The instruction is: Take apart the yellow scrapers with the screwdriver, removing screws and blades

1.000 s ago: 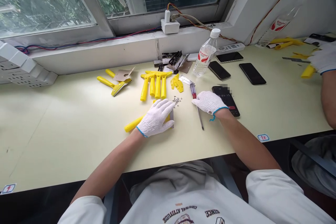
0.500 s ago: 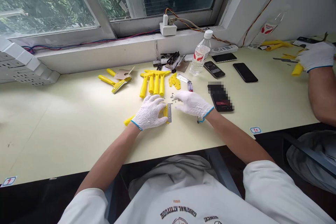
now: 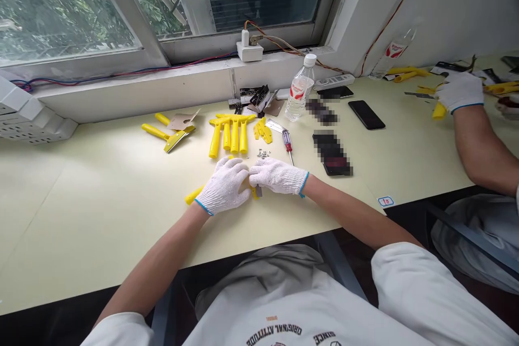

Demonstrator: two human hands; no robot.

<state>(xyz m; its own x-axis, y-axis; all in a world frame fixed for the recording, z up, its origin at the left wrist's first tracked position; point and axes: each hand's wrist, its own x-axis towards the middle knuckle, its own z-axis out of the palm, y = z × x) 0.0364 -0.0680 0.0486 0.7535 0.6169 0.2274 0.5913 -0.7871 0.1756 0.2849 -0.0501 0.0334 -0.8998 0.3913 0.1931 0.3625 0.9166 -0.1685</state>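
**Workpiece Position and Alignment**

The yellow plastic scraper with a grey metal blade (image 3: 193, 194) lies on the pale yellow-green table (image 3: 121, 221), directly in front of the person and largely covered by both hands. The white-gloved left hand (image 3: 224, 185) is curled over its middle, holding it against the surface. The white-gloved right hand (image 3: 275, 175) has its fingers drawn narrow at the blade end; whether they pinch a small part cannot be told.

The step in hand appears to be fitting or aligning at the head. The next move would call for a steady left hand and a fine fingertip placement. The loose silver metal screws (image 3: 263, 154) and the screwdriver with a clear-and-red handle (image 3: 287, 141) are within reach.

The long axis runs roughly left to right, rising slightly toward the window at right. The grip end points left; the blade faces right.
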